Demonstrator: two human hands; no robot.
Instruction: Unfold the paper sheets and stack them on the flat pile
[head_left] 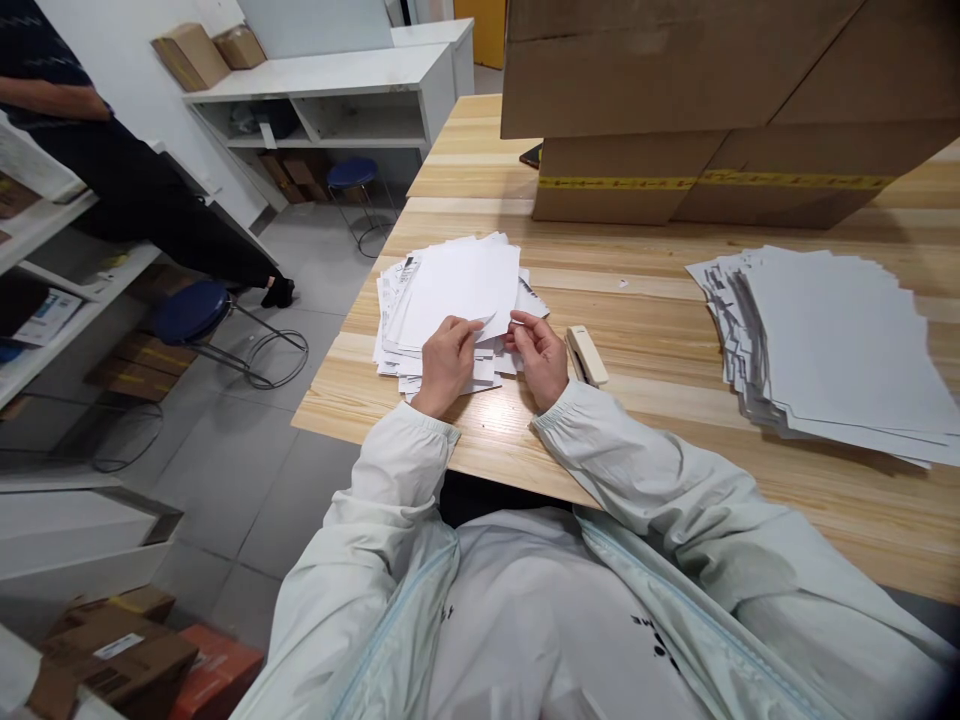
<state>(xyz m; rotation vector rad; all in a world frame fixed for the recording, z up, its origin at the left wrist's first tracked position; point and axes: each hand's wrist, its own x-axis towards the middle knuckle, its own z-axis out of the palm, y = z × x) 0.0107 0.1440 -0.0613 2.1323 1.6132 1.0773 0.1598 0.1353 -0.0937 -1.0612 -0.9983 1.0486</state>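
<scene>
A white sheet of paper [461,285] lies on top of an untidy pile of papers [388,345], some with printing on them. My left hand [448,367] pinches the sheet's near edge, where a corner lifts up between thumb and forefinger. At the sheet's near right corner, my right hand [538,358] has its thumb and fingers closed on the paper, though the fingertips are partly hidden. Just right of that hand a cream stapler [586,355] lies on the wooden table [630,410].
A second, thicker paper stack [840,340] lies to the right. Large cardboard boxes [622,180] stand at the table's back. Beyond the left table edge are blue stools [192,310], white shelving [360,70] and a standing person [127,180].
</scene>
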